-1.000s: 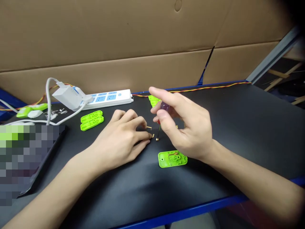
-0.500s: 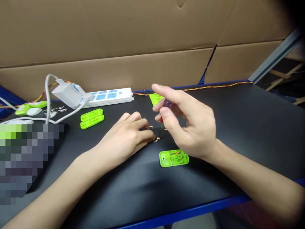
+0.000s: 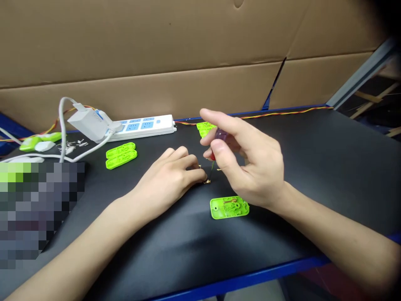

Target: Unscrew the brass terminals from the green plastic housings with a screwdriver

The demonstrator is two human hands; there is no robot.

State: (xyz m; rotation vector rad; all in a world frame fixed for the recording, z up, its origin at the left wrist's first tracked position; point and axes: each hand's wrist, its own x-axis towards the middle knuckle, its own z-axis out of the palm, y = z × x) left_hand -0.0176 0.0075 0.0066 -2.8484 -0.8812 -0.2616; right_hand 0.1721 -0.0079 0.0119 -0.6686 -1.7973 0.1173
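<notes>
My right hand [image 3: 250,163] is closed round a screwdriver [image 3: 221,135] with a dark purple and red handle, its thin shaft pointing down. The tip meets a small brass piece [image 3: 207,181] on the black table. Against that piece my left hand [image 3: 171,177] presses its fingertips, the fingers bent and closed; part of the metal is hidden under them. Another little brass strip [image 3: 219,169] lies just behind. Nearer to me is an open green plastic shell half [image 3: 229,207] with a coppery strip inside.
A white power strip [image 3: 144,127] with a plugged-in white adapter [image 3: 89,124] stands at the back left. Green shell halves [image 3: 121,155] lie before it, others [image 3: 205,128] behind my right hand. White scraps [image 3: 73,146] lie left, near a pixelated dark block [image 3: 34,205].
My left fingertips have shifted slightly right and forward over the small brass pieces, covering more of them. My right hand keeps the screwdriver in nearly the same place.
</notes>
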